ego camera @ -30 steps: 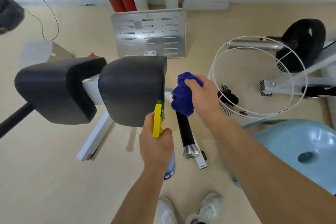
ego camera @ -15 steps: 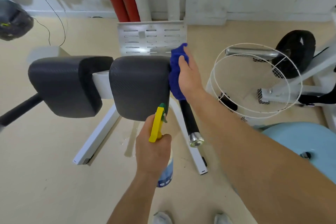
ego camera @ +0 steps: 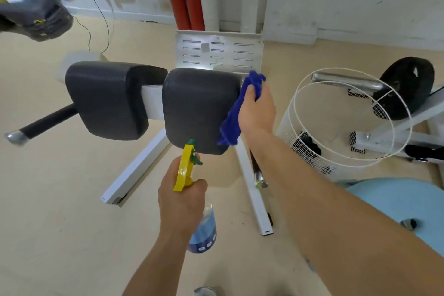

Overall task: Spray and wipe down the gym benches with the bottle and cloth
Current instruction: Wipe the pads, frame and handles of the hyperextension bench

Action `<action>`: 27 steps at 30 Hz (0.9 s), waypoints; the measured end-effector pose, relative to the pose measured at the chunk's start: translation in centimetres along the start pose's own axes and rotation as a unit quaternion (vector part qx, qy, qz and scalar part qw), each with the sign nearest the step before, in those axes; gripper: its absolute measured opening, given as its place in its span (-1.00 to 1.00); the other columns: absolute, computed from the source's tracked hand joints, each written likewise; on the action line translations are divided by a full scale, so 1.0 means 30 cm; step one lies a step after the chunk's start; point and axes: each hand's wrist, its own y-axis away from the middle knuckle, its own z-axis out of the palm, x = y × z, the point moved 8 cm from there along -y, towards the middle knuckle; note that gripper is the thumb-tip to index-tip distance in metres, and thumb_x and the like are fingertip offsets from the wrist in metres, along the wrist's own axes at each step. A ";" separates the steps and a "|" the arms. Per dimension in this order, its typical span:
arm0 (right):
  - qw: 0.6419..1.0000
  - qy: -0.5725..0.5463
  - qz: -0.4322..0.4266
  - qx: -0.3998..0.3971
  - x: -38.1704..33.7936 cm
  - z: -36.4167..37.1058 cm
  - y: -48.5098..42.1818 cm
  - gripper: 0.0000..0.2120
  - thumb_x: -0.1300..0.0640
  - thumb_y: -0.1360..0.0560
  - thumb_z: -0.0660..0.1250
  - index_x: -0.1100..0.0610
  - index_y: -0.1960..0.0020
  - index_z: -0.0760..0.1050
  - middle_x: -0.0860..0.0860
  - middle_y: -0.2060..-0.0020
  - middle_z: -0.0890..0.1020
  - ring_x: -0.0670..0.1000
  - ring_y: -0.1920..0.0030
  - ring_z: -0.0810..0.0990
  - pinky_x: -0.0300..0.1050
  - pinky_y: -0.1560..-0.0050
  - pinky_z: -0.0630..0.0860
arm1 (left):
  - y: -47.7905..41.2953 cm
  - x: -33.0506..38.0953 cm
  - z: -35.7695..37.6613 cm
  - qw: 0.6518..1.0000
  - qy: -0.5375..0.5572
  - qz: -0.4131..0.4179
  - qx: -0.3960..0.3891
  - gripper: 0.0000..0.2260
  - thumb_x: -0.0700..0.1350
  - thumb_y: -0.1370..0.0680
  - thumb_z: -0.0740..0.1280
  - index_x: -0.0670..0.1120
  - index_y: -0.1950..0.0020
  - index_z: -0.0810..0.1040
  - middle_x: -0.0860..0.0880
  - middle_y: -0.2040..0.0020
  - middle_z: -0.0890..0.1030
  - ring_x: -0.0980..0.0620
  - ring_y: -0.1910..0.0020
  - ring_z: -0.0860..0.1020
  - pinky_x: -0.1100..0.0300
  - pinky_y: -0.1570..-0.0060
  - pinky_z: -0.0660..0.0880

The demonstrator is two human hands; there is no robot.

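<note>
Two black padded cushions sit on a white-framed bench: a right pad [ego camera: 199, 108] and a left pad [ego camera: 108, 96]. My right hand [ego camera: 258, 110] grips a blue cloth [ego camera: 236, 113] and holds it against the right side of the right pad. Below the pad, my left hand [ego camera: 181, 199] grips a spray bottle [ego camera: 203, 230] with a yellow trigger head; its green nozzle points up at the pad's near edge.
A white wire basket [ego camera: 346, 118] stands right of the bench, with a black weight plate [ego camera: 408, 86] behind it. A light blue object [ego camera: 403, 206] lies at the right. A perforated metal plate [ego camera: 216, 51] and two red cylinders [ego camera: 185, 0] lean at the wall. The bench's white legs [ego camera: 137, 168] spread on the floor.
My right hand has carried the cloth from in front of the pad up to its right side and now lies along that side. The left hand keeps the bottle below the pad.
</note>
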 end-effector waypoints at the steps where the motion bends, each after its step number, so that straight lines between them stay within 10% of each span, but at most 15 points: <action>1: 1.000 -0.012 -0.026 -0.001 -0.050 0.008 -0.031 -0.63 0.03 -0.70 0.10 0.00 -0.49 0.33 0.01 -0.21 0.58 0.01 -0.13 0.57 -0.15 -0.03 0.49 | -0.009 0.000 -0.005 1.000 -0.004 0.005 0.001 -0.66 -0.35 -0.48 0.39 0.06 -0.08 0.61 0.06 0.18 0.59 0.00 0.24 0.51 0.26 0.23 0.40; 6: 0.999 -0.023 -0.022 0.019 0.020 0.131 -0.018 -0.63 0.09 -0.69 0.13 0.03 -0.49 0.32 0.00 -0.29 0.55 0.00 -0.27 0.53 -0.20 -0.23 0.43 | -0.064 -0.006 -0.016 1.000 -0.004 0.005 0.018 -0.64 -0.34 -0.48 0.40 0.16 0.03 0.55 -0.01 0.27 0.51 0.01 0.29 0.46 0.18 0.26 0.43; 16: 0.942 -0.100 0.319 -0.043 0.600 0.279 0.303 -0.72 0.07 -0.69 0.12 0.03 -0.36 0.42 0.06 -0.20 0.60 0.10 -0.15 0.58 0.10 -0.25 0.53 | -0.110 0.002 0.011 0.999 -0.043 0.033 0.002 -0.61 -0.40 -0.50 0.36 0.14 0.11 0.48 0.08 0.28 0.52 0.05 0.28 0.50 0.44 0.39 0.43; 22: 0.980 -0.156 0.116 -0.032 0.248 -0.013 0.337 -0.82 0.09 -0.63 0.24 0.05 0.12 0.55 -0.05 0.28 0.59 -0.01 0.22 0.53 0.00 0.14 0.51 | -0.149 0.016 0.086 0.985 -0.099 0.072 -0.122 -0.59 -0.43 -0.50 0.36 -0.04 -0.24 0.59 0.08 -0.03 0.65 0.06 -0.01 0.62 0.53 0.17 0.46; 27: 0.987 -0.142 0.081 0.013 0.064 -0.297 0.166 -0.82 0.10 -0.59 0.24 0.03 0.18 0.49 0.02 0.29 0.55 0.03 0.25 0.50 -0.05 0.18 0.45 | -0.132 0.043 0.184 0.959 -0.172 0.103 -0.201 -0.63 -0.36 -0.52 0.35 0.06 -0.17 0.55 0.13 0.09 0.58 0.16 0.15 0.51 0.44 0.20 0.34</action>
